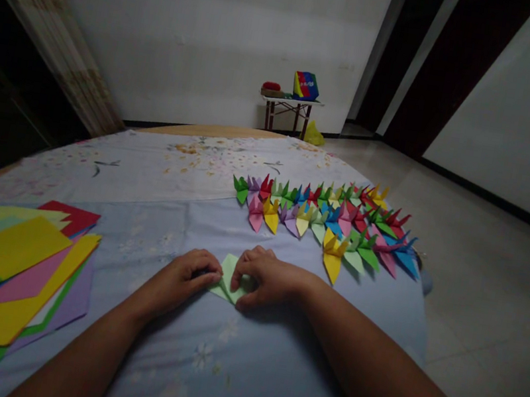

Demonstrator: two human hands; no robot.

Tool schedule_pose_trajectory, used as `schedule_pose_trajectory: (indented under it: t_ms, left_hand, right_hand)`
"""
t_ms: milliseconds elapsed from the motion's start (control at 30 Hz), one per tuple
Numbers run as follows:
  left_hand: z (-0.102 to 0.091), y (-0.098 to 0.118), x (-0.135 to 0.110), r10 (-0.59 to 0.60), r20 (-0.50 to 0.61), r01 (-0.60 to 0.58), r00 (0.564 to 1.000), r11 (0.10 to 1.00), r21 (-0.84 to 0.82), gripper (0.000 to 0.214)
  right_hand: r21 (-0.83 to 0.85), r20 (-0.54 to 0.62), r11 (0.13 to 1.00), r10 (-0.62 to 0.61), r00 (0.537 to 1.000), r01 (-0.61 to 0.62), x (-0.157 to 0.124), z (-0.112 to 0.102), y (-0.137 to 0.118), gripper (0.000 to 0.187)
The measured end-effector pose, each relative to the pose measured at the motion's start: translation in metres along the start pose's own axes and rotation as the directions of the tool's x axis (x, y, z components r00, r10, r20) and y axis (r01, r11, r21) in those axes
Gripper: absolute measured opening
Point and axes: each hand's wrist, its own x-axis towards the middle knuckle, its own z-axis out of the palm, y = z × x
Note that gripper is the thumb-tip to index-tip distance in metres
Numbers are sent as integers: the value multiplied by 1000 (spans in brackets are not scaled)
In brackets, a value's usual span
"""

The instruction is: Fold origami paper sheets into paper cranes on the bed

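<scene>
A pale green sheet of origami paper (229, 266), partly folded, lies on the blue floral tablecloth (190, 354) between my hands. My left hand (190, 275) pinches its left edge between thumb and forefinger. On its right side my right hand (260, 278) grips the paper, the fingers bent over it and the thumb at the near edge. Parts of the paper are hidden under the right fingers. Beyond my right hand stand rows of folded paper cranes (303, 218) in many colours, a yellow crane (333, 255) being among the nearest.
A fanned pile of coloured paper sheets (19, 253) lies at the table's left. The cloth's edge drops off to the right beside the tiled floor (492, 315). Against the far wall stands a small table (293, 102) bearing a multicoloured box (306, 86), with a yellow bag (314, 134) beside it.
</scene>
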Motion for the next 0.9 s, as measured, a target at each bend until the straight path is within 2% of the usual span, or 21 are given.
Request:
schedule_pose_trajectory:
  t_ms: [167, 433, 633, 767, 900]
  left_hand:
    - [8, 3, 1, -20, -80, 25, 997, 998, 65, 17]
    - [17, 4, 1, 4, -136, 19, 991, 986, 164, 17]
    - [22, 5, -1, 51, -150, -16, 987, 974, 225, 16]
    - [23, 9, -3, 85, -236, -6, 968, 949, 316, 15]
    - [22, 20, -4, 118, -154, -26, 981, 866, 500, 14]
  right_hand:
    - [15, -6, 1000, -26, 1000, 26, 2, 0, 7, 24]
    - [95, -140, 995, -14, 990, 28, 3, 4, 12, 29]
    - [62, -139, 997, -25, 990, 34, 0, 3, 8, 27]
    - [63, -138, 997, -24, 990, 33, 0, 3, 9, 26]
    - [70, -153, 996, -37, 988, 49, 1, 5, 11, 27]
